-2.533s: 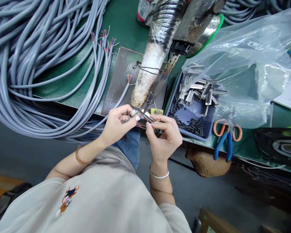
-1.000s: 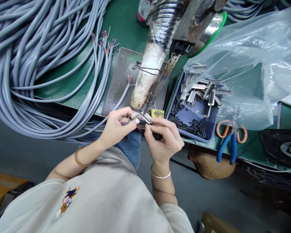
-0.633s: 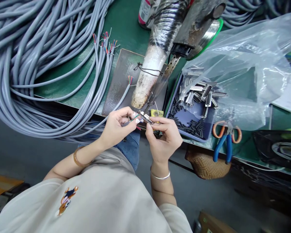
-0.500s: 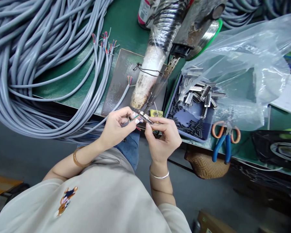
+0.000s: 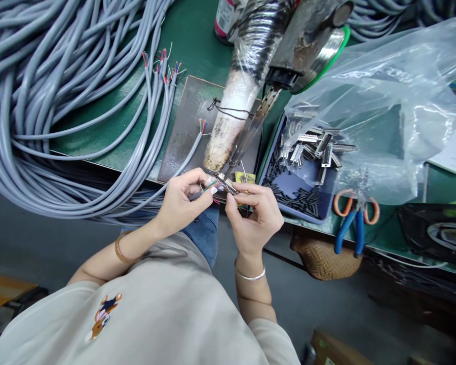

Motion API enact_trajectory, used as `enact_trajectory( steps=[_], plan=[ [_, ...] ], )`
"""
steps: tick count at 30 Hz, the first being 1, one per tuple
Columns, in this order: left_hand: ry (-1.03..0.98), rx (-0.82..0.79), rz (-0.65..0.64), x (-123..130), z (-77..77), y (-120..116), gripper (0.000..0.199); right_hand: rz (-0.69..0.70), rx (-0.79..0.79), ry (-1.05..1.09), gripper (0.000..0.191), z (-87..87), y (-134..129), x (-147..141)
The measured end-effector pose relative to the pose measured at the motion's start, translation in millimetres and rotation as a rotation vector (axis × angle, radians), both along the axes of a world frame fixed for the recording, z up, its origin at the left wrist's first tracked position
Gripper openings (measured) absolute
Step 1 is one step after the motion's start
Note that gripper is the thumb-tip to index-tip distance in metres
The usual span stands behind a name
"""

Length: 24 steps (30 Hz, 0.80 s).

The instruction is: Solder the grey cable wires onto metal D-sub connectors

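Thumb and fingers of my left hand [image 5: 182, 203] pinch thin coloured wires [image 5: 210, 186] at the end of a grey cable. My right hand [image 5: 255, 215] grips a small metal multi-pin connector [image 5: 227, 183] by its right end, fingertips pressed together. The wire ends meet the connector's near side; which pins they touch is too small to tell. Just above the connector points the tip of a soldering iron [image 5: 264, 107], fixed in a stand. A yellow piece [image 5: 245, 177] lies behind my right fingers, with a thin wire standing over it.
Grey cables [image 5: 34, 101] pile up on the left. A wrapped hose [image 5: 228, 114] hangs over a dark board [image 5: 178, 126]. On the right are a blue tray [image 5: 285, 182] with connectors and black sleeves, a clear bag [image 5: 387, 106], pliers [image 5: 351, 225] and a solder spool [image 5: 327, 56].
The view has shifted very slightly. Both hands keep their grips on the wires and the connector, with hardly any movement under the iron tip.
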<state>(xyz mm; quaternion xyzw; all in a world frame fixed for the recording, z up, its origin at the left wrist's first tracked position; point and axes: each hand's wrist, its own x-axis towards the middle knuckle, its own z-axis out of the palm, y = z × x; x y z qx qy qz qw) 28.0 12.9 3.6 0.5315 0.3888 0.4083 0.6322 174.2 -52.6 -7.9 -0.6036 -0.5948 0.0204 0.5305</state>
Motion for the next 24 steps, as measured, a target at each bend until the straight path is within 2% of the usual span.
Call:
enact_trajectory(
  steps=[15,21,24],
  plan=[
    [0.075,0.108,0.042,3,3.3,2,0.008,-0.055,0.027,-0.101,0.017,0.1,4,0],
    [0.032,-0.046,-0.013,3,2.8,5,0.018,-0.036,0.085,-0.254,0.018,-5.9,-4,1],
    [0.007,-0.111,-0.048,2,1.3,6,0.023,-0.028,0.079,-0.186,0.021,-7.4,-8,5]
  ],
)
